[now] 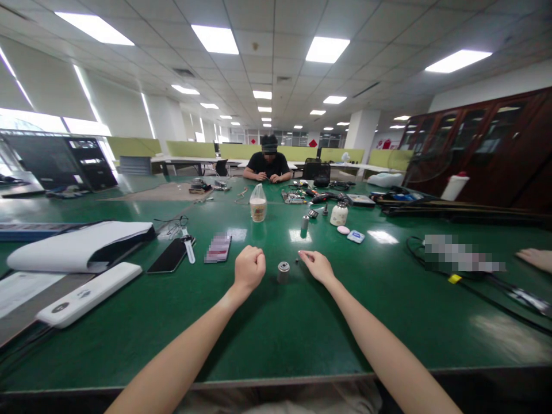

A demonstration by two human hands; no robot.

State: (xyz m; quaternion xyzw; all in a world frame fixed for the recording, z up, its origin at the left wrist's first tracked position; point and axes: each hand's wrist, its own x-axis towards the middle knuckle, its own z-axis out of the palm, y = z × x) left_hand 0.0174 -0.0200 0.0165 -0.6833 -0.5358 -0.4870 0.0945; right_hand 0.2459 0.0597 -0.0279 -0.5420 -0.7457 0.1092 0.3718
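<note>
My left hand [249, 268] is closed in a fist above the green table, and whatever may be inside it is hidden. Just right of it a small silver metal cylinder [283, 272] stands upright, apart from both hands. On the cylinder's other side is my right hand [317, 267], its thumb and fingertips drawn together; anything pinched there is too small to name. A tiny dark piece [296, 261] shows just below those fingertips, and I cannot tell if they touch it. Farther back stands a second metal cylinder [305, 224].
A phone [218, 247], a black tablet-like slab [167, 256] and a white power strip [90, 294] lie left. Ahead are a bagged cup [258, 208], a white jar [339, 214] and a small blue-white box [356, 236]. A person [268, 164] sits opposite; another person's hand [535, 258] rests far right.
</note>
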